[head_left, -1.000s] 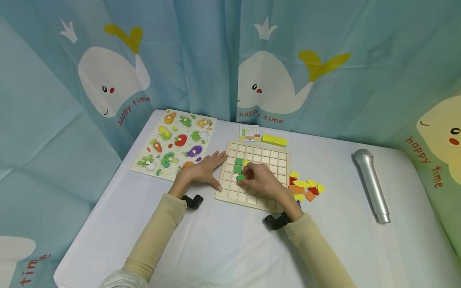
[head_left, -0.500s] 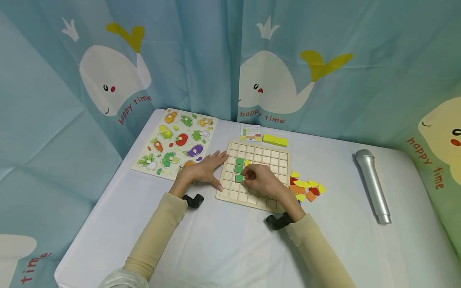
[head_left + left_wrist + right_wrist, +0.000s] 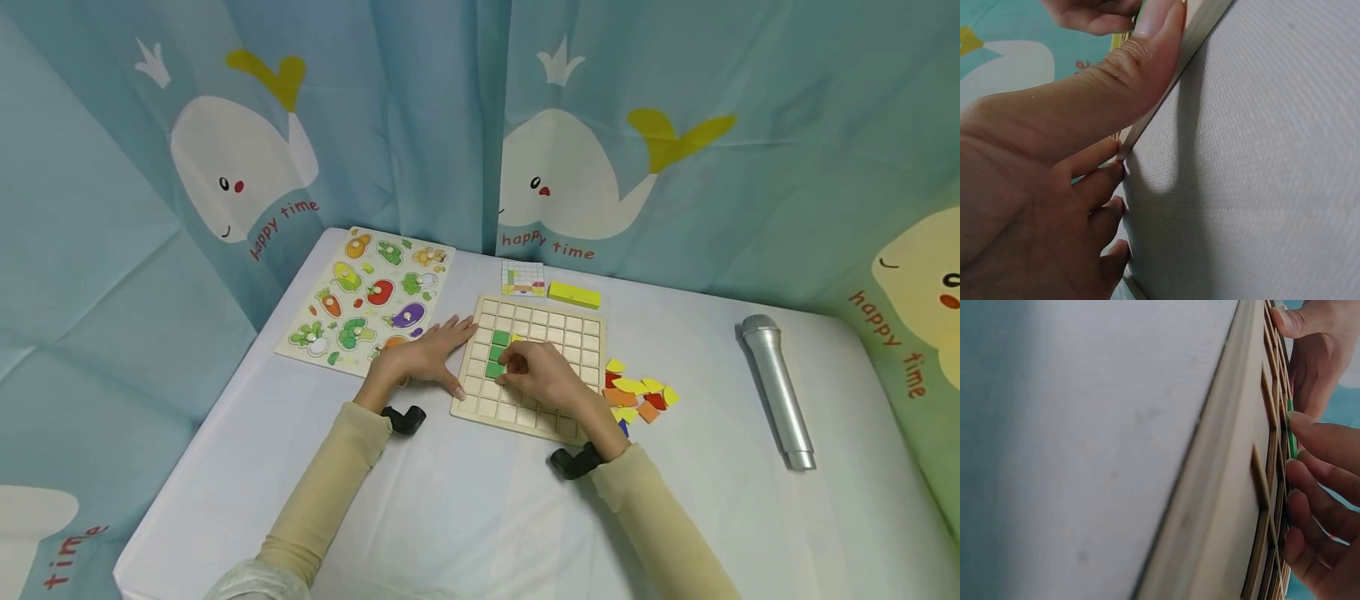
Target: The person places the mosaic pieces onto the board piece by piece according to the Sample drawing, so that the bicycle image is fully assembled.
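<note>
A square wooden grid board [image 3: 486, 408] lies on the table. My left hand [image 3: 420, 354] rests at its left side, fingers spread, the thumb on the frame near the lower left corner. Over the middle of the board, my right hand [image 3: 543, 375] pinches a green square tile [image 3: 494, 369] by its right edge with thumb and fingers. In the right wrist view, the thumb sits against the tile's green edge [image 3: 1292, 434]. Two more green tiles [image 3: 501, 337] line up above it in the same column. Part of a yellow piece [image 3: 516, 338] shows beside them; my right hand covers nearby cells.
Loose yellow, red, orange and blue pieces [image 3: 630, 386] lie right of the board. Behind it are a pattern card [image 3: 522, 279] and a yellow box [image 3: 574, 295]. A vegetable puzzle board [image 3: 360, 300] lies at the left, a silver microphone [image 3: 777, 392] at the far right.
The green tile, tilted in the right fingers a second ago, now lies flat in line below the other two green tiles. My left hand keeps its place at the board's edge.
</note>
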The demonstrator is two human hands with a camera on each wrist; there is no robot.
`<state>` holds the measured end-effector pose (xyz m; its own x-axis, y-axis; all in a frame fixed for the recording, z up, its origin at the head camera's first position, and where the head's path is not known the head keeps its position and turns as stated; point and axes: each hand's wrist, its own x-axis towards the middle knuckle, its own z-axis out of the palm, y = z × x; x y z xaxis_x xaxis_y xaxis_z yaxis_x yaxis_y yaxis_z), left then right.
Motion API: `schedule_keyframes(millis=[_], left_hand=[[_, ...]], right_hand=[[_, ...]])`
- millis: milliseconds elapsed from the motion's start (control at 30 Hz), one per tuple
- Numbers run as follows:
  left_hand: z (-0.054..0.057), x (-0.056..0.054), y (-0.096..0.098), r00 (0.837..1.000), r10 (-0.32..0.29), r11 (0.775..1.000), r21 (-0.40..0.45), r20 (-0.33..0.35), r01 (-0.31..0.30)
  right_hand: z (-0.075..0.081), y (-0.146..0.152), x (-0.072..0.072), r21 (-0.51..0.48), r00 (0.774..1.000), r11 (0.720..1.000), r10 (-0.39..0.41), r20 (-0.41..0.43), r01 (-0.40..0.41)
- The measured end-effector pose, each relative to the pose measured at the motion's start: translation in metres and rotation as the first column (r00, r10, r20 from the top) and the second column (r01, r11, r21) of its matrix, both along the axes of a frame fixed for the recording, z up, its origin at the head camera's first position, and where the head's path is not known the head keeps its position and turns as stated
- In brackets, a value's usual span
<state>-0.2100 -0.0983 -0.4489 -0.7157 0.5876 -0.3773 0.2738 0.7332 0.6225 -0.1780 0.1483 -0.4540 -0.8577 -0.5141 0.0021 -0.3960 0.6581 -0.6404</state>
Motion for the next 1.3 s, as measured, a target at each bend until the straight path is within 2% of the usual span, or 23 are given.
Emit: schedule_keyframes(millis=[167, 433, 667, 900, 1067, 1300], left_hand=[[0.000, 0.000, 0.001, 1.000, -0.015, 1.000, -0.006, -0.014, 0.015], [0.001, -0.001, 0.001, 1.000, -0.023, 1.000, -0.016, -0.018, 0.023], [0.001, 0.000, 0.000, 1.000, 0.002, 1.000, -0.012, -0.003, -0.002], [0.000, 0.001, 0.001, 1.000, 0.005, 1.000, -0.016, -0.002, -0.005], [0.001, 0.001, 0.001, 1.000, 0.013, 1.000, -0.009, 0.001, -0.013], [0.002, 0.002, 0.000, 1.000, 0.004, 1.000, 0.001, -0.006, -0.004]], right_hand=[[0.002, 0.007, 0.004, -0.034, 1.000, 0.999, -0.016, 0.015, 0.017], [0.005, 0.030, 0.013, -0.056, 0.996, 0.995, -0.082, -0.017, 0.081], [0.008, 0.057, 0.021, -0.055, 0.990, 0.989, -0.141, -0.030, 0.139], [0.009, 0.084, 0.027, -0.031, 0.974, 0.975, -0.223, -0.040, 0.222], [0.011, 0.099, 0.030, -0.005, 0.958, 0.958, -0.288, -0.001, 0.288], [0.013, 0.122, 0.031, 0.057, 0.935, 0.934, -0.354, -0.006, 0.354]])
